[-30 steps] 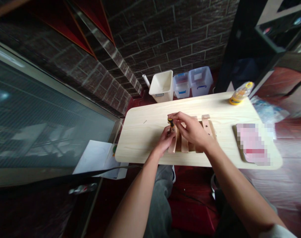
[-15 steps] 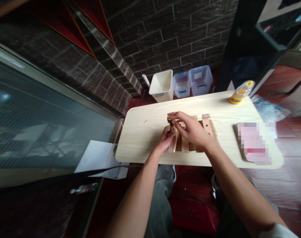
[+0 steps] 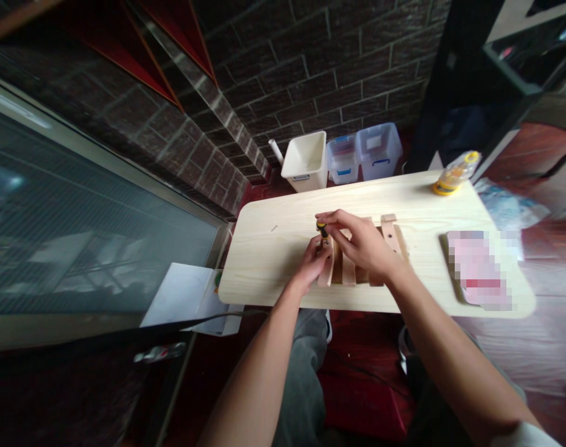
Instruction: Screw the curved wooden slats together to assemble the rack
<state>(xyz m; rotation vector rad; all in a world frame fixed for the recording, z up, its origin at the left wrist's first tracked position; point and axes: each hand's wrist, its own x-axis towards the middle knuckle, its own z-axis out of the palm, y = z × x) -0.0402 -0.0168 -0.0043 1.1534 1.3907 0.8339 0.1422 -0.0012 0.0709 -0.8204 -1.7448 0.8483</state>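
A yellow-and-black screwdriver (image 3: 323, 230) stands nearly upright over the left end of a slatted wooden piece (image 3: 348, 273). The fingers of my right hand (image 3: 357, 239) are closed round the top of its handle. Low beside the shaft, my left hand (image 3: 312, 264) grips the leftmost wooden slat, with thumb and fingers close to the screwdriver's tip. The tip itself is hidden by my fingers. Dark holes show in the slat at the right end, and my right hand covers part of the middle slats.
The pale wooden table (image 3: 264, 267) carries a small thin screw-like item (image 3: 274, 228) at left, a clear bottle with yellow cap (image 3: 453, 176) at back right and a pink blurred-out object (image 3: 478, 267) at right. Behind stand a white bin (image 3: 305, 158) and clear plastic boxes (image 3: 378, 152).
Hardly anything differs: both hands, the screwdriver and the wooden piece keep their places. The whole view has shifted very slightly.
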